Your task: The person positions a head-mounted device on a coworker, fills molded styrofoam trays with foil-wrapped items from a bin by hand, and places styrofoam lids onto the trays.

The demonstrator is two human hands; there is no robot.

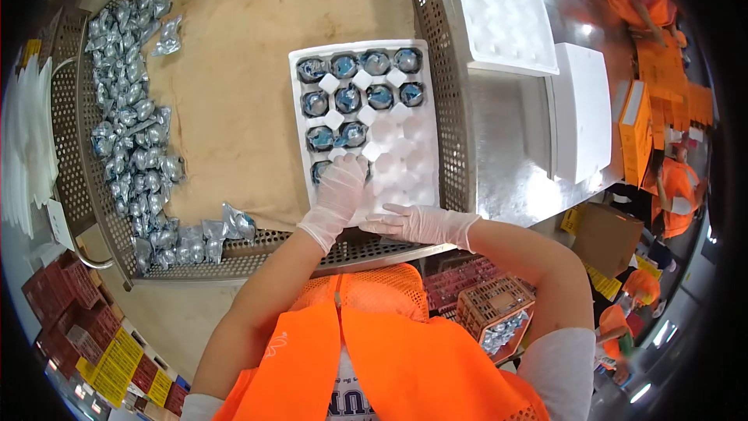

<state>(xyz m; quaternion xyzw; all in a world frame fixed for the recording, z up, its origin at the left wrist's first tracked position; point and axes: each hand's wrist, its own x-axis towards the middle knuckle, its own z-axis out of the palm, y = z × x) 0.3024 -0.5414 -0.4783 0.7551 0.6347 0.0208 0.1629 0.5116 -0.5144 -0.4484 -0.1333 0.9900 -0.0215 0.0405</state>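
A white moulded tray lies near the front right of the work surface. Round silver-and-blue balls in clear wrap fill its back rows and part of its left side; several cups at the right hold nothing. In a thin white glove, my left hand has its fingers closed over a wrapped ball in the fourth row, mostly hidden beneath them. My right hand, gloved too, lies with fingers extended and apart on the tray's front edge.
Many wrapped silver balls are heaped along the left perforated metal wall. Tan cloth lines the surface. White trays stand to the right on a metal table. An orange crate is below; people in orange vests are farther right.
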